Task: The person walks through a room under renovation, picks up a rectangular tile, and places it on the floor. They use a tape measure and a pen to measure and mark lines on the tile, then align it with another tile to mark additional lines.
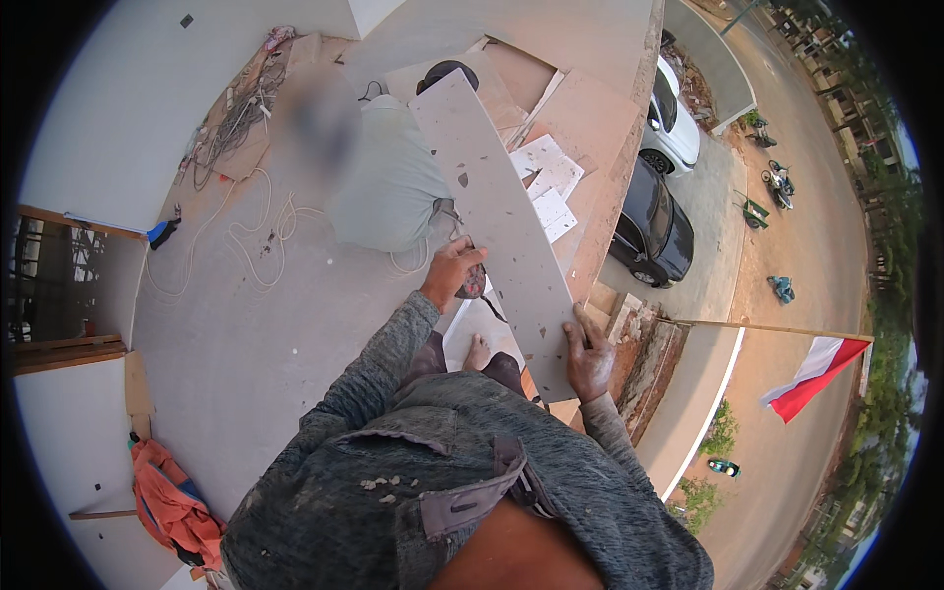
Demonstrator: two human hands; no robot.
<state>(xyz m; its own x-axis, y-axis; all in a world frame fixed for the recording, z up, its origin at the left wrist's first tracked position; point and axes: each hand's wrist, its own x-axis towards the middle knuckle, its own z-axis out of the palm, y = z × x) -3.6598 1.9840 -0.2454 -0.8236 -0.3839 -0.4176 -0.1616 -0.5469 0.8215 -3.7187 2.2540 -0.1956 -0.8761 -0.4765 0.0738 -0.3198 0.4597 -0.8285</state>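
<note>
A long pale grey speckled slab (506, 226) slants away in front of me, with several dark chips or blotches on its face. My right hand (590, 359) grips its right edge close to the near end. At the slab's left edge, my left hand (452, 271) is closed around a dark, rounded tool (473, 282) with reddish marks; its exact kind is hard to make out. A dark cord or strap (494, 309) hangs just below the tool. One bare foot (477, 352) shows beneath me, left of the slab.
A person in a pale green shirt (388, 182) crouches left of the slab. Pale cords (280, 231) loop across the floor. White tile pieces (551, 177) lie beyond the slab. The floor's open edge drops to parked cars (657, 226). An orange garment (175, 501) hangs lower left.
</note>
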